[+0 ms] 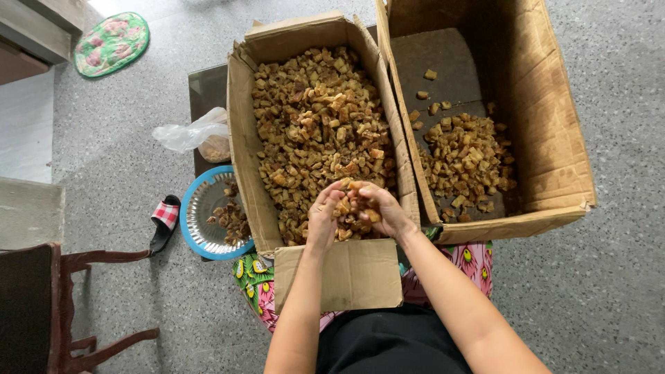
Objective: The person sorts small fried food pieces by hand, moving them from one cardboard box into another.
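Left hand (323,215) and right hand (379,208) cupped together, fingers curled round a clump of brown chunks (352,206). Clump directly between palms, above near end of full cardboard box (239,138). Sparser box (554,104) to right, nearer right hand.

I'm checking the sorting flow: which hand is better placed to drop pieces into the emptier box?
Probably the right hand. It is nearer the emptier box, just across the cardboard wall. The left hand lies farther off, over the full box. Both cup brown chunks.
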